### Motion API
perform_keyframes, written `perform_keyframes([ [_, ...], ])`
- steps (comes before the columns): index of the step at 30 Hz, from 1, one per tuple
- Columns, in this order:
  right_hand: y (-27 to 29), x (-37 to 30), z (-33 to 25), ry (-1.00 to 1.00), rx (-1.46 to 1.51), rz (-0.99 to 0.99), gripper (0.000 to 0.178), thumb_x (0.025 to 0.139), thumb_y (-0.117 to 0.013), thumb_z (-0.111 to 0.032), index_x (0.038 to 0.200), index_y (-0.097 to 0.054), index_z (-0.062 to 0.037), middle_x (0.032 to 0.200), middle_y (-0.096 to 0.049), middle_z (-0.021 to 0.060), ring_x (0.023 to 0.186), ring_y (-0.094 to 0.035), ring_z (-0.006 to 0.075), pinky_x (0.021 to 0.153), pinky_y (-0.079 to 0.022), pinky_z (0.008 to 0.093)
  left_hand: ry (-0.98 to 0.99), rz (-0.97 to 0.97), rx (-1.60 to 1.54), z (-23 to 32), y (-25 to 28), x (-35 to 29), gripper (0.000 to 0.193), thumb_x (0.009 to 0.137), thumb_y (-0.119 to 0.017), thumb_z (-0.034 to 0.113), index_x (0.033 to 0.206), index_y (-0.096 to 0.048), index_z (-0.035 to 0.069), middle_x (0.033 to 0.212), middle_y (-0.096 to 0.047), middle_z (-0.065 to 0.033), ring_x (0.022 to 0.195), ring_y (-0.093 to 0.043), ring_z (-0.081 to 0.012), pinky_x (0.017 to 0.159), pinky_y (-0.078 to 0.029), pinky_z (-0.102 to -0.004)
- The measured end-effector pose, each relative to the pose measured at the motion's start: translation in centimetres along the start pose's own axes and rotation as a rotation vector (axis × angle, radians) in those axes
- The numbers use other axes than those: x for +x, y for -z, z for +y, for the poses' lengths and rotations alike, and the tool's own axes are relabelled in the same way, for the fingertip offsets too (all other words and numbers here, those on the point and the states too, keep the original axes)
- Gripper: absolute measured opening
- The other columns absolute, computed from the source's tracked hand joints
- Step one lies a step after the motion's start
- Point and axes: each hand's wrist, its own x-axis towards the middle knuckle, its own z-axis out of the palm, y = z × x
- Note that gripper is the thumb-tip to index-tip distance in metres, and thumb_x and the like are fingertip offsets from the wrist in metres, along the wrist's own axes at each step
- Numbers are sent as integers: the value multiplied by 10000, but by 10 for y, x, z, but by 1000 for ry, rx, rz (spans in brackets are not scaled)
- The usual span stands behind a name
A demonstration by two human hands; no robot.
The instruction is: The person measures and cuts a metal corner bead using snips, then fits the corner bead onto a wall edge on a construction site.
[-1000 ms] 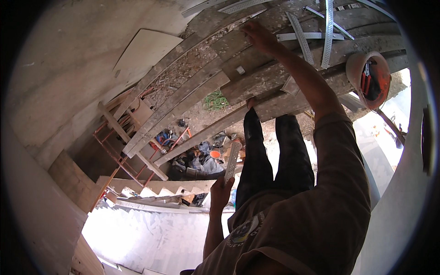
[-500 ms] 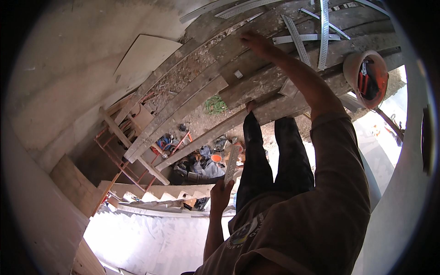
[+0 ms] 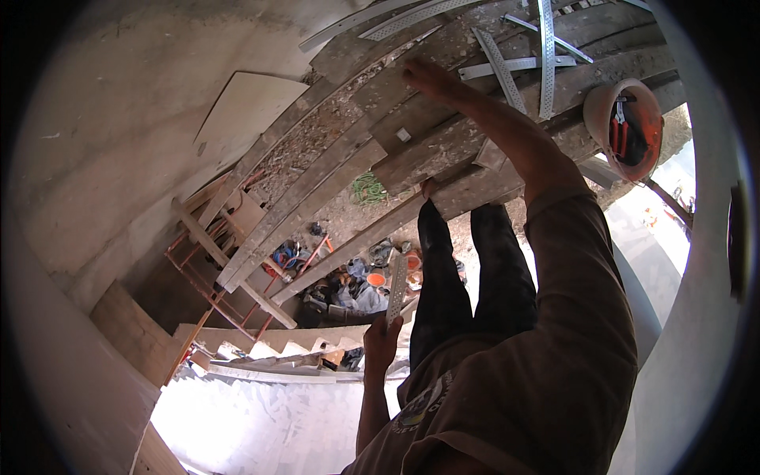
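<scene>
Low in the view, my left hand (image 3: pixel 381 342) is closed around the lower end of a perforated metal strip (image 3: pixel 397 289), which points up and away from me. My right arm reaches far forward over the wooden planks (image 3: pixel 467 119). At its end my right hand (image 3: pixel 427 77) looks curled; anything in its fingers is too dark and small to make out. Several perforated metal strips (image 3: pixel 546 59) lie crossed on the planks to the right of that hand. A pale bucket (image 3: pixel 598 119) with an orange inside holds red-handled pliers (image 3: pixel 620 131).
Gaps between planks show rubble, a green coil (image 3: pixel 368 188) and piled bags (image 3: pixel 368 299) below. A red metal frame (image 3: pixel 194 277) and a timber crosspiece (image 3: pixel 269 305) stand at the left. A pale board (image 3: pixel 249 103) leans against the far wall (image 3: pixel 134 103).
The view has shifted slightly, moving the planks and bucket a little left in the picture. My left hand still holds the strip, and my right arm stays stretched over the planks.
</scene>
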Motion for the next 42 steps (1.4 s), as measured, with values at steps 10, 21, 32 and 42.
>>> perform_keyframes([
  [10, -24, 11, 23, -45, -122, 72, 212, 865, -659, -145, 1027, -654, -7, 1055, -654, 220, 1004, -635, 420, 881, -533, 454, -31, 7, -12, 9, 0, 0, 445, 935, -729, 361, 777, -536, -7, 608, -492, -155, 566, -399, -219, 541, -370, -418],
  [21, 50, -47, 9, -691, 1279, 580, 301, 876, -724, -129, 1107, -712, 63, 962, -738, 130, 856, -721, 186, 805, -578, 297, -37, -13, -19, 15, -1, 11, 446, 949, -710, 342, 746, -515, -4, 622, -441, -102, 619, -374, -164, 553, -339, -393],
  [32, 270, -288, 21, -1043, 303, 769, 248, 825, -716, -111, 1042, -761, -1, 913, -757, 83, 820, -703, 142, 774, -547, 274, -66, -62, -60, 20, -9, 23, 446, 941, -718, 323, 743, -513, -20, 590, -406, -63, 630, -345, -121, 534, -332, -372],
  [42, 165, -148, -27, -693, 397, 607, 187, 909, -643, -67, 1085, -708, -74, 1027, -718, 117, 929, -698, 234, 785, -559, 350, -57, -43, -104, 37, -4, 19, 443, 961, -706, 335, 724, -505, 19, 608, -393, 28, 621, -336, -76, 519, -276, -329],
])
